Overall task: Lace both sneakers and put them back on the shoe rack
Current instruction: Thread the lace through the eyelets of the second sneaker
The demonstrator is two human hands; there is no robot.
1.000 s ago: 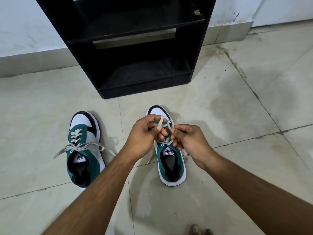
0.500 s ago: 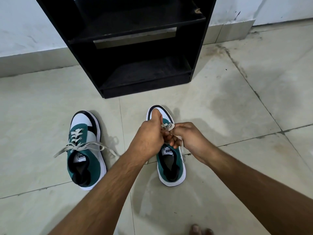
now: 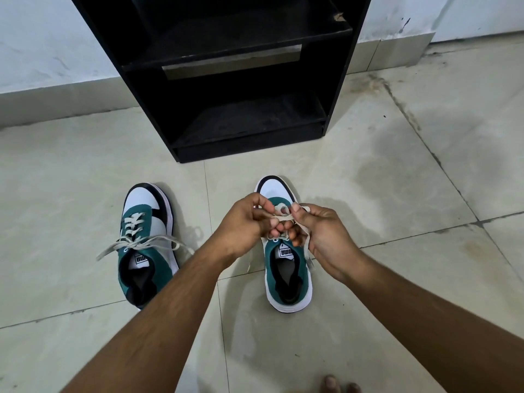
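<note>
Two green, white and black sneakers stand on the floor tiles, toes toward the rack. The left sneaker [image 3: 146, 245] is laced, its white lace ends tied and splayed sideways. Over the right sneaker [image 3: 286, 268] both hands meet above the tongue. My left hand [image 3: 243, 225] pinches one strand of the off-white lace [image 3: 283, 211]. My right hand [image 3: 320, 236] holds the other strand, which forms a loop between the fingertips and trails down past the palm. The eyelets under the hands are hidden.
The black shoe rack [image 3: 226, 78] stands just beyond the sneakers against the white wall, its two visible shelves bare. Pale floor tiles [image 3: 397, 194] spread to the right. A person's toes [image 3: 337, 384] show at the bottom edge.
The hands have drawn slightly apart after pressing together over the tongue, and a loop of lace now shows between the fingertips. Both sneakers stay in place.
</note>
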